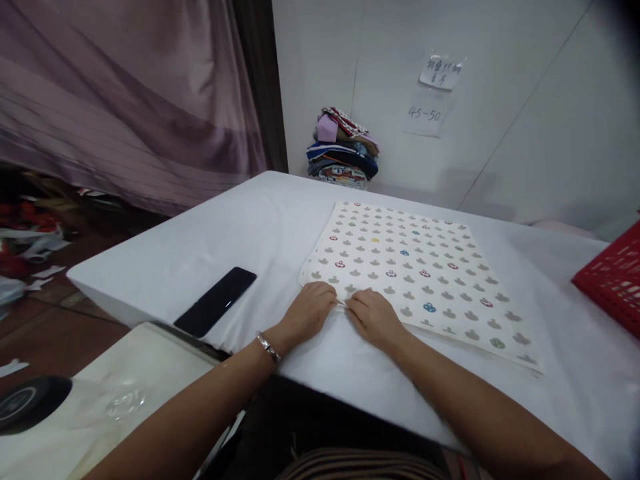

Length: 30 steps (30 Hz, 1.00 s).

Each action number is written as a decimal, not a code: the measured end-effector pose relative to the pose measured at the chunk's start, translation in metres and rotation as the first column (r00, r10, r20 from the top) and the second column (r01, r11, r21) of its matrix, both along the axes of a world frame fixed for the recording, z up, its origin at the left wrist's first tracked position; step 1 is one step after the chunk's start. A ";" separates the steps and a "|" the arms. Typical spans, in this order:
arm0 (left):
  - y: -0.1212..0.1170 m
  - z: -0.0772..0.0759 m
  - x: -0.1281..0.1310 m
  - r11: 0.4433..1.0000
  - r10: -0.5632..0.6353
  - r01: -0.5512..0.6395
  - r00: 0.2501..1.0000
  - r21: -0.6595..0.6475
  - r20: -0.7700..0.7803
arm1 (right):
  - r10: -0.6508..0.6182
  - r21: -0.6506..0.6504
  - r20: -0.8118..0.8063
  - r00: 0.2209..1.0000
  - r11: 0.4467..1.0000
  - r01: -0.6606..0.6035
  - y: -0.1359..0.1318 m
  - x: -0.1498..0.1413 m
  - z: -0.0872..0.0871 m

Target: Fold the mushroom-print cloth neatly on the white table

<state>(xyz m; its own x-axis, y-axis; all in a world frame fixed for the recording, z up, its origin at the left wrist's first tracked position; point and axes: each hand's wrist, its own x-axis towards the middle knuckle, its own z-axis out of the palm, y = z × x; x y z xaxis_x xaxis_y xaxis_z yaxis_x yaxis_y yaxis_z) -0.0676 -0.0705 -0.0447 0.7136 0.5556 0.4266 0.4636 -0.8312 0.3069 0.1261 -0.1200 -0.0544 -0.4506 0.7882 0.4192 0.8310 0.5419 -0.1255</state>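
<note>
A white cloth [380, 260] printed with rows of grey, red, blue and green motifs lies flat on the white-covered table [210, 227]. Its near edge is pinched between the fingers of my left hand [313, 308], close to the left corner. Right beside it, my right hand [373, 315] grips the same edge, fingers closed. Between the two hands a short bit of the edge is lifted slightly off the table. My fingertips partly hide the gripped fabric.
A black phone [217, 301] lies left of my hands. At the far right stands a red plastic basket [613, 280]. A stack of folded fabrics [343, 150] is by the wall behind the table. Lower left, a pale surface [145, 363] bears a dark round object [33, 403].
</note>
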 end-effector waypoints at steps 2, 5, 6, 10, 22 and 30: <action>0.001 0.000 0.000 1.000 0.008 -0.008 1.000 -0.027 0.017 | -0.020 0.003 0.023 1.000 1.000 0.020 0.001 -0.001 0.000; 0.001 0.000 0.000 0.998 0.017 -0.016 0.999 -0.053 0.028 | -0.045 -0.005 0.079 0.996 0.999 0.046 0.003 -0.001 0.000; 0.001 -0.001 0.000 0.998 0.019 -0.018 1.000 -0.056 0.022 | -0.052 -0.010 0.096 0.994 0.999 0.053 0.003 -0.002 -0.001; 0.001 -0.002 -0.002 0.999 0.030 -0.031 0.999 -0.043 -0.021 | -0.069 -0.022 0.125 0.990 0.997 0.073 0.005 -0.001 -0.003; 0.003 -0.005 -0.002 0.987 0.069 -0.053 0.993 0.154 -0.100 | -0.088 -0.031 0.106 0.990 0.995 0.092 0.005 -0.003 -0.003; 0.005 -0.006 0.000 0.992 0.076 -0.066 0.993 0.112 -0.087 | -0.111 0.016 0.156 0.981 0.994 0.110 0.011 -0.009 -0.005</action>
<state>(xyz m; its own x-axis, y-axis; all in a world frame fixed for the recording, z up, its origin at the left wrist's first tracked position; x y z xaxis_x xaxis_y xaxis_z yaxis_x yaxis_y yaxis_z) -0.0676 -0.0653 -0.0511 0.7127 0.5599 0.4226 0.5443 -0.8214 0.1703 0.1171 -0.1092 -0.0597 -0.4213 0.8341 0.3561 0.8950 0.4459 0.0142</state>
